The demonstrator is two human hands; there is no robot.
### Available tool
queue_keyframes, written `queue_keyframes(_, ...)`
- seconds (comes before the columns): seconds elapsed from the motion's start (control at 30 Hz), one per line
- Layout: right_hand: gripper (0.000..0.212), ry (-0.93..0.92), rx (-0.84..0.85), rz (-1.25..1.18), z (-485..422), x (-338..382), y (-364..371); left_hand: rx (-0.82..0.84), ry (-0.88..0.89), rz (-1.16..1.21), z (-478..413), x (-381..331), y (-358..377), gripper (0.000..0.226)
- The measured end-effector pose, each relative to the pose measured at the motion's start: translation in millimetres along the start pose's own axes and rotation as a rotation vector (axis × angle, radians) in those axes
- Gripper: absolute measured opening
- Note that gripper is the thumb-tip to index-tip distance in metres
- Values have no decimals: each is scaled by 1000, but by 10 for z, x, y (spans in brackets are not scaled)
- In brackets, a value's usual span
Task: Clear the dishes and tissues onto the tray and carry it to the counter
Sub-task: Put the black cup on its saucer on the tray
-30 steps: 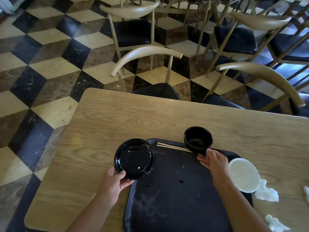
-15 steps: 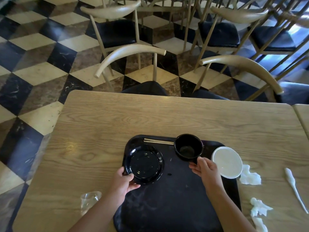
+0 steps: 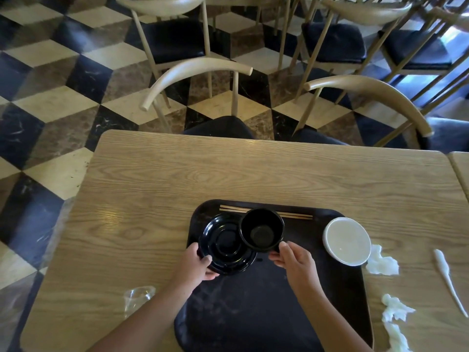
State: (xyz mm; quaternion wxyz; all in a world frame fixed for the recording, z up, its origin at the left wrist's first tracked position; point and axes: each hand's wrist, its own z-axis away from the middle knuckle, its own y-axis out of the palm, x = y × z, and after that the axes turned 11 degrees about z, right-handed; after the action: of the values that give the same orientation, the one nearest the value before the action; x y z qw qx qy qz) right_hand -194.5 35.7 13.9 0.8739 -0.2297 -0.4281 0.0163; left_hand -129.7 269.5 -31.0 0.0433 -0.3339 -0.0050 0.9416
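A black tray (image 3: 299,313) lies on the wooden table (image 3: 253,171). On its far left sits a black plate (image 3: 223,252); my left hand (image 3: 196,266) grips its near rim. A black bowl (image 3: 262,232) is held by my right hand (image 3: 294,262) at its near side, overlapping the plate's right edge. Wooden chopsticks (image 3: 291,215) lie along the tray's far edge, partly behind the bowl. A white bowl (image 3: 347,240) rests on the tray's right edge. Crumpled tissues (image 3: 382,262) and more tissues (image 3: 394,316) lie on the table to the right.
A clear plastic cup (image 3: 137,299) lies on the table left of my forearm. A white plastic spoon (image 3: 448,280) lies at the far right. Two wooden chairs (image 3: 198,72) are tucked at the table's far side. A second table (image 3: 460,168) adjoins at the right.
My left hand slid the black plate from the table onto the tray. My right hand moved the black bowl left until it overlaps the plate.
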Motion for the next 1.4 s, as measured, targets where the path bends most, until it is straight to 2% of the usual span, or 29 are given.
queue_keyframes(0.17, 37, -19, 48, 16, 7, 68, 174, 37, 14, -108, -42, 1, -3, 10)
queue_keyframes(0.27, 38, -21, 60, 34, 0, 99, 232, 15, 5, -65, -56, -30, -5, 16)
queue_keyframes(0.37, 38, -30, 59, 114, -21, 70, 266, 12, -21, -36, -36, -39, 1, 12)
queue_keyframes(0.6, 38, -33, 95, 209, -71, -81, 311, 6, -83, -39, -76, -16, 41, 35)
queue_keyframes(0.77, 37, -45, 135, 252, -101, -163, 299, 1, -66, -49, -89, -20, 6, 32)
queue_keyframes(0.93, 32, -54, 201, 262, -172, -160, 229, 2, -45, -46, -67, -43, -24, 19)
queue_keyframes(1.1, 32, -40, 313, 273, -309, -110, 157, -7, -47, -14, -78, -12, -14, 35)
queue_keyframes(1.3, 34, -49, 482, 392, -460, 5, 131, -38, -30, -22, -71, -29, -24, 31)
queue_keyframes(1.4, 35, -67, 527, 441, -536, 9, 122, -51, -20, -41, -101, -38, -51, 37)
